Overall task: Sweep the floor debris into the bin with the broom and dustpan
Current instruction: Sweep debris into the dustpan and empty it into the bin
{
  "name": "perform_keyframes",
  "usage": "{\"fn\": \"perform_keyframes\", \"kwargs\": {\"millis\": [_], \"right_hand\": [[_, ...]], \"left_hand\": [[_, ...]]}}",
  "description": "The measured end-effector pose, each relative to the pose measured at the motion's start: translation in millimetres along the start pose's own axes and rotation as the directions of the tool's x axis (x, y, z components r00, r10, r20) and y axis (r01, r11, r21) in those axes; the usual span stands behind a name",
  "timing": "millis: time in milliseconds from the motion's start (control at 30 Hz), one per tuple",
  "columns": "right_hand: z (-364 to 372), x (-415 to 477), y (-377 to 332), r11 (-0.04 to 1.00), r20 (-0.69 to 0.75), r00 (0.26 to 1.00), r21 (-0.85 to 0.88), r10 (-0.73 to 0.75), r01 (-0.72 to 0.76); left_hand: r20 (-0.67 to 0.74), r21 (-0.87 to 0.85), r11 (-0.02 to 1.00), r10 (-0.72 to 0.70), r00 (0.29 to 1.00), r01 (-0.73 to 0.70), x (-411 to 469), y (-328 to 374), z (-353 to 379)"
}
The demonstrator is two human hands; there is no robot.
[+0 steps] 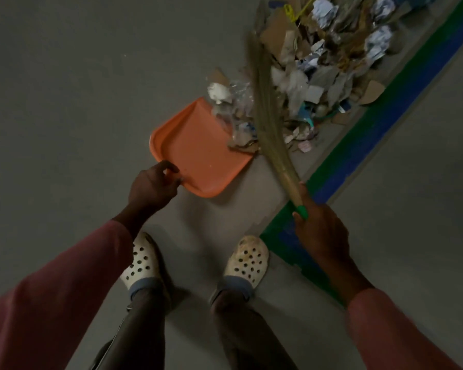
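An orange dustpan (pixel 195 153) lies flat on the grey floor, its open lip facing a large pile of debris (pixel 321 60) made of cardboard scraps, crumpled paper and plastic. My left hand (pixel 153 185) grips the dustpan's near corner. My right hand (pixel 318 233) holds the green handle of a grass broom (pixel 267 113), whose blurred bristles reach up across the near edge of the pile. Some paper and plastic scraps (pixel 238 121) rest on the dustpan's lip. No bin is in view.
A green and blue painted stripe (pixel 372 137) runs diagonally across the floor at the right, beside the pile. My two feet in white perforated clogs (pixel 246 260) stand just behind the dustpan. Bare grey floor (pixel 64 102) stretches to the left.
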State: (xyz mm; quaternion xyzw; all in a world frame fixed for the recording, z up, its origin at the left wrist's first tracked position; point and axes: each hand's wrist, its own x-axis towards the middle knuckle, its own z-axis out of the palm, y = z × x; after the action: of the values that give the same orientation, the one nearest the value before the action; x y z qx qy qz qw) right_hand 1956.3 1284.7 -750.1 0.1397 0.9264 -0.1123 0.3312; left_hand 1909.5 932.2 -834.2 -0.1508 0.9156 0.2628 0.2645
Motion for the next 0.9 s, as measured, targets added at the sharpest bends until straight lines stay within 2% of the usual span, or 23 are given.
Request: {"fn": "perform_keyframes", "kwargs": {"millis": [100, 233, 300, 400, 500, 567, 633, 700, 833, 900], "right_hand": [[4, -30, 13, 0.993, -0.1, 0.992, 0.083, -0.077, 0.085], [-10, -45, 28, 0.989, -0.319, 0.945, 0.1, -0.074, 0.111], [-22, -25, 28, 0.995, -0.302, 0.953, 0.088, -0.019, 0.048], [-31, 21, 24, 0.998, -0.141, 0.989, 0.053, 0.039, -0.032], [-27, 39, 11, 0.998, 0.026, 0.999, 0.055, 0.038, -0.039], [-18, 29, 3, 0.997, 0.091, 0.996, 0.077, -0.014, 0.007], [-5, 8, 2, 0.986, 0.071, 0.992, 0.14, -0.1, 0.09], [4, -15, 8, 0.966, -0.015, 0.989, 0.211, -0.147, 0.147], [1, -39, 22, 0.952, -0.213, 0.966, 0.235, -0.145, 0.195], [-4, -30, 25, 0.954, -0.239, 0.966, 0.252, -0.098, 0.16]], "left_hand": [[0.026, 0.056, 0.998, -0.032, 0.999, 0.031, 10, 13, -7], [0.042, 0.066, 0.996, -0.061, 0.997, 0.058, 16, 19, -11], [0.033, 0.043, 0.997, -0.071, 0.997, 0.07, 19, 21, -10], [0.036, 0.025, 0.997, -0.073, 0.997, 0.072, 22, 21, -5], [0.036, 0.003, 0.998, -0.065, 0.997, 0.065, 23, 19, -1], [0.029, -0.021, 0.997, -0.073, 0.997, 0.074, 23, 19, 1], [0.018, -0.053, 0.996, -0.066, 0.998, 0.067, 22, 19, 4], [0.016, -0.078, 0.995, -0.064, 0.998, 0.066, 19, 19, 7], [0.018, -0.079, 0.992, -0.096, 0.995, 0.097, 17, 22, 10], [0.028, -0.068, 0.99, -0.125, 0.992, 0.127, 18, 24, 11]]}}
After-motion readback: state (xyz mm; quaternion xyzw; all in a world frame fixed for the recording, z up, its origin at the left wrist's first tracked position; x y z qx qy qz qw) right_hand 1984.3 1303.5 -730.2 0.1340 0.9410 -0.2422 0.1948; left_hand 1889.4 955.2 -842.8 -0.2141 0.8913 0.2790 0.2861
